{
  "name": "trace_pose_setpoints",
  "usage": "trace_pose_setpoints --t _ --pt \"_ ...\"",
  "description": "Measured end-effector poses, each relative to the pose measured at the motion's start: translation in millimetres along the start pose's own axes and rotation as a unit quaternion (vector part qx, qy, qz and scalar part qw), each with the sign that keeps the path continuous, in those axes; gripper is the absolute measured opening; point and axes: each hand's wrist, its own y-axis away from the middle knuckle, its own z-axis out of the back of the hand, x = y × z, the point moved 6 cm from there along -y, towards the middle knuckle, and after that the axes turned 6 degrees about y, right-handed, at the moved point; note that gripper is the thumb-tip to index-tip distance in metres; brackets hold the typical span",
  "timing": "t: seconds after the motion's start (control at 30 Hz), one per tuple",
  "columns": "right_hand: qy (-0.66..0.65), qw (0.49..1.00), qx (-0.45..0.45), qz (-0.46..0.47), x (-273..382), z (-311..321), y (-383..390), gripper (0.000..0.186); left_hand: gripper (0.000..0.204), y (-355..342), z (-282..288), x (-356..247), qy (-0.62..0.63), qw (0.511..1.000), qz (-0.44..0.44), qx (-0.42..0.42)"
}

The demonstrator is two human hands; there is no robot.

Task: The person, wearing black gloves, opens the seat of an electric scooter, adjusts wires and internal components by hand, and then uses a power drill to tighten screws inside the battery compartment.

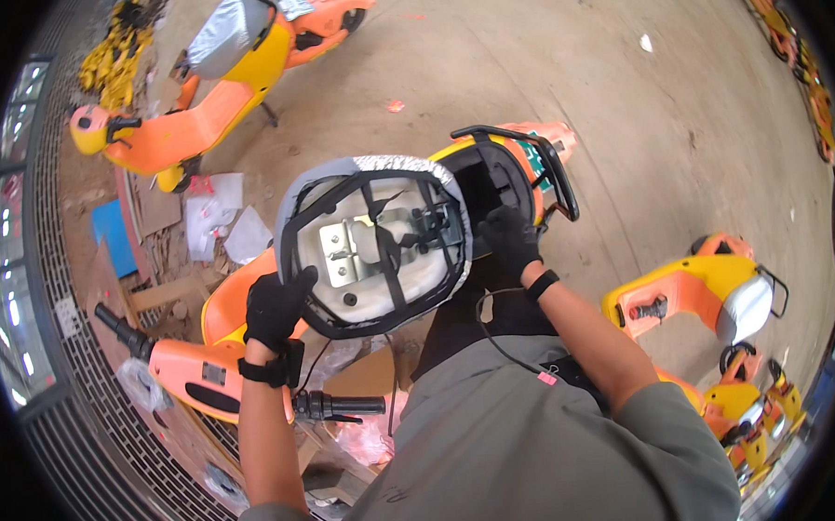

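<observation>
A scooter seat [375,309] is tipped up with its underside showing: a pale shell, black straps, a metal hinge plate and a silver cover gathered round the rim. My left hand [275,309], in a black glove, is closed on its lower left edge, thumb over the rim. My right hand [512,242], also gloved, is beside the black storage compartment [502,168] of the orange and yellow scooter [184,364]. Its fingers are curled; whether they hold anything is hidden. A cord with a pink tag [547,378] hangs by my right forearm.
Another scooter [206,121] with a silver seat cover stands at the upper left. A third [699,295] is on the right, with several more behind it. Cardboard, a blue sheet [113,238] and wood scraps lie by the grated wall. A black rear rack [555,175] sticks out past the compartment.
</observation>
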Motion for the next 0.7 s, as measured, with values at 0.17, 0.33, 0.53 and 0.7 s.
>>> trace_pose_setpoints --t 0.17,0.33,0.53,0.7 --pt "0.135 0.957 0.239 0.089 68 -74 -6 0.032 0.05 37 29 20 0.033 0.992 0.069 -0.095" --pt "0.175 0.931 0.313 0.063 91 -125 -8 0.026 0.051 65 46 25 -0.004 0.986 0.116 -0.122" --pt "0.078 0.921 0.38 0.036 102 -175 7 0.031 0.059 77 78 10 -0.221 0.948 0.192 -0.122" --pt "-0.075 0.907 0.412 0.037 70 -213 21 0.034 0.065 70 101 51 -0.253 0.931 0.251 -0.074"
